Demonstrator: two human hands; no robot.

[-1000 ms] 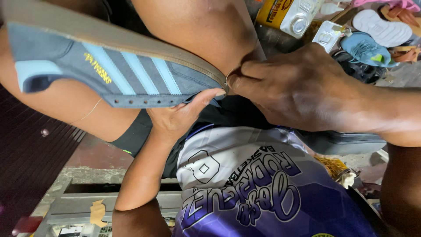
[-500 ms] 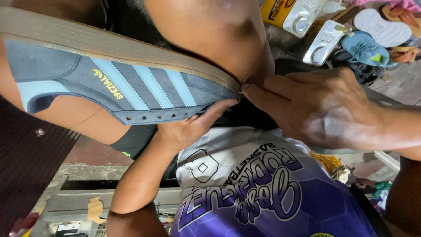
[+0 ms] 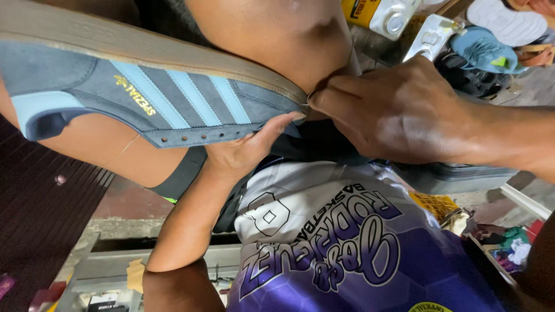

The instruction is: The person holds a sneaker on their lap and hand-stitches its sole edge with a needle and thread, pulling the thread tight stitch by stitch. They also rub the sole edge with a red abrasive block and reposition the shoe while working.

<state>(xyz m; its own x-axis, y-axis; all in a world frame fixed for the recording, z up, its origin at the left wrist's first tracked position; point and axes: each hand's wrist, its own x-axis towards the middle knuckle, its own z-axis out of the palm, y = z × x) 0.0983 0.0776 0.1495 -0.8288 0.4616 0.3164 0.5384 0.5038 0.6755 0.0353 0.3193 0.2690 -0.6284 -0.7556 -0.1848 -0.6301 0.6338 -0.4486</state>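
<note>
A blue-grey suede sneaker [image 3: 173, 98] with light blue stripes and a tan rubber sole lies on its side across my bare thigh, toe pointing right. My left hand [image 3: 245, 150] cups it from beneath near the toe, thumb pressed against the upper. My right hand [image 3: 399, 110] comes in from the right with its fingertips pinched tight at the toe tip, where sole meets upper. Whatever is between those fingertips is too small to make out.
A yellow-and-white plastic container [image 3: 381, 14], a white bottle [image 3: 430, 34], a light blue shoe [image 3: 483, 49] and a white sole [image 3: 506, 23] lie at the top right. A dark tray [image 3: 457, 173] sits under my right forearm. A ribbed dark mat [image 3: 40, 219] is at left.
The sneaker and both hands have drifted slightly to the right in view. The right hand stays pinched at the toe and the left hand stays beneath the shoe.
</note>
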